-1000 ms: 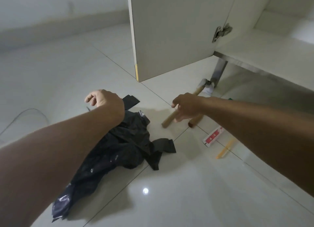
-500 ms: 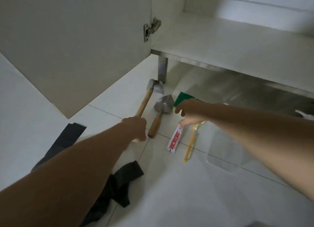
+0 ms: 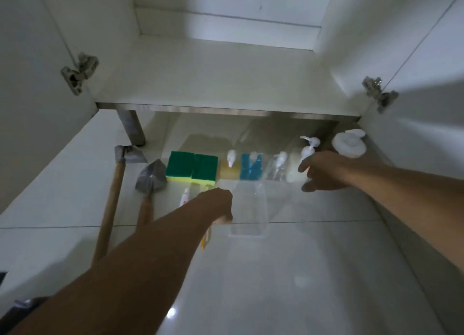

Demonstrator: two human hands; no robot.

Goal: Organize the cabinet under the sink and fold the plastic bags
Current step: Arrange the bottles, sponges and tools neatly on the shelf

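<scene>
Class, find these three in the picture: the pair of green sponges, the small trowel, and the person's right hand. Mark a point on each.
green sponges (image 3: 192,168): head view, on the green top where the two meet.
small trowel (image 3: 151,178): head view, on its metal blade.
right hand (image 3: 320,170): head view, on the back of the hand.

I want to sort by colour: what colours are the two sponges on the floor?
Each sponge is green on top, yellow underneath; head view.

Two sponges (image 3: 191,168) were green over yellow, a pouch (image 3: 251,169) was blue, the pump bottles (image 3: 308,151) white, the cabinet (image 3: 226,78) white.
</scene>
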